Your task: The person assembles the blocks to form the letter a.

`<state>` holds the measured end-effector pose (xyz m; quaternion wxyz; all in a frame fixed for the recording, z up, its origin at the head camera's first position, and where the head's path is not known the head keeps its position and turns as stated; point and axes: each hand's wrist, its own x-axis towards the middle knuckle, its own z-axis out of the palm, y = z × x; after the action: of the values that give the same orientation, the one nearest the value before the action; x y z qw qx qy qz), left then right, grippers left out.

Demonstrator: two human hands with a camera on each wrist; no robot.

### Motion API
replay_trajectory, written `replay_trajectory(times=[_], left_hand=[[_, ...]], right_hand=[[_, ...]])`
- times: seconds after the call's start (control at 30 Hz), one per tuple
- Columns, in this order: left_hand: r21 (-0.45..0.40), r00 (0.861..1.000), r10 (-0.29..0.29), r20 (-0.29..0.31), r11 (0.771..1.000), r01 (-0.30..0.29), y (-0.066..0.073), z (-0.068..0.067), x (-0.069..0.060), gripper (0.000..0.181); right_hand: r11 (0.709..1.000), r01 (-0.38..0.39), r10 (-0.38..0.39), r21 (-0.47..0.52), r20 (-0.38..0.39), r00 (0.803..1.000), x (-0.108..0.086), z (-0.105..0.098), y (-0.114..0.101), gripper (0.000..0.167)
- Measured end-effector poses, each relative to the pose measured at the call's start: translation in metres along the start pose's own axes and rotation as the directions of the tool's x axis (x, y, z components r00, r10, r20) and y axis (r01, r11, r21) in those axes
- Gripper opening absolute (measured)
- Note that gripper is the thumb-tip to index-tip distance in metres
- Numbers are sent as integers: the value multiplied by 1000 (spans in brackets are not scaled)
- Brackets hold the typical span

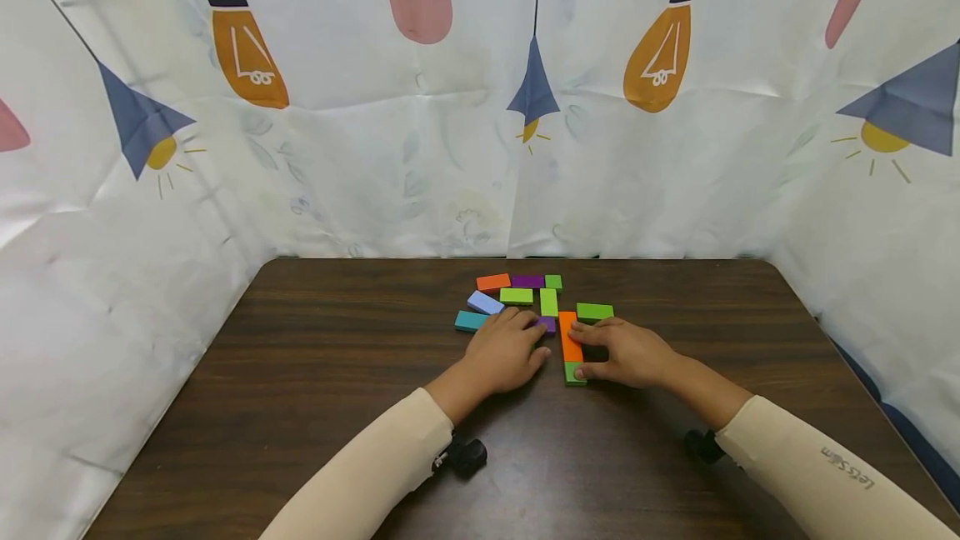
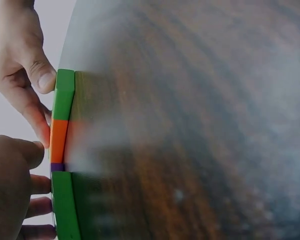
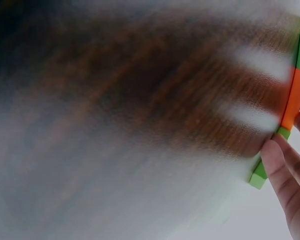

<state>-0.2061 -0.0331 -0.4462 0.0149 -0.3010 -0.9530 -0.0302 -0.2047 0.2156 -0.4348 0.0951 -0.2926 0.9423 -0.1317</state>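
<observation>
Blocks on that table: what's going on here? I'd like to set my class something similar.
A person is handling coloured blocks on a table. The right hand touches an orange block and the green block at its near end. The left hand partly covers a purple block. Other blocks lie close together, mostly beyond the hands.

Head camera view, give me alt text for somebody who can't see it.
A person's right hand touches a long orange block and the small green block at its near end, while the left hand is close to other colorful blocks on a dark wooden table. Behind is a white, lamp-printed sheet.
</observation>
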Motion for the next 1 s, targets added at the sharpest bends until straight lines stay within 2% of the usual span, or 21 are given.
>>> replay_trajectory(times=[0.4,0.63,0.83,1.0], left_hand=[[-4,998,-45,54,999,45,-2,-3,6,58],[-10,996,-64,55,998,64,-5,-6,8,57],[-4,997,-52,65,999,52,-4,-8,11,57],[25,997,-48,63,999,47,-4,-4,14,58]], right_hand=[[1000,19,-19,0,12,1000,3,0,-1,74],[999,32,-32,5,31,999,7,-2,-1,74],[999,38,-38,-5,34,999,7,-3,3,74],[999,35,-35,-12,26,999,9,-3,4,75]])
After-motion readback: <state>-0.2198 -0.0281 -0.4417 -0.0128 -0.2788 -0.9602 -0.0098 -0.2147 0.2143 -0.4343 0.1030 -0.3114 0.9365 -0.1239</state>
